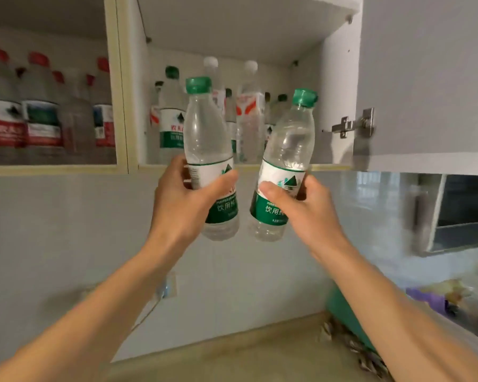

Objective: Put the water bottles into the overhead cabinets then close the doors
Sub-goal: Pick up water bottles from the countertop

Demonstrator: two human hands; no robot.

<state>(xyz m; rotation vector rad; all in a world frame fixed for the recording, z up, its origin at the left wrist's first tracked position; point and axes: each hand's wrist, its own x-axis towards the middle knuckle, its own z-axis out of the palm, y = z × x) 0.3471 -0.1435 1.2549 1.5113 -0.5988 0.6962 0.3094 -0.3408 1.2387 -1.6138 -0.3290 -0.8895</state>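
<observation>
My left hand (185,199) grips a clear water bottle (204,133) with a green cap and green-white label, held upright. My right hand (304,213) grips a second, like bottle (290,139), tilted a little to the right. Both bottles are raised in front of the lower edge of the open overhead cabinet (340,106). Inside it stand several bottles (171,119) with green and white caps. The cabinet's grey door (425,78) is swung open at the right, its hinge showing. A left compartment (113,78) holds several red-capped bottles (42,106).
A white tiled wall (66,230) runs below the cabinets. A beige countertop (232,359) lies beneath my arms. A green object (342,312) stands at the counter's right, with bags (453,296) beyond it. A dark window frame (467,213) is at the right.
</observation>
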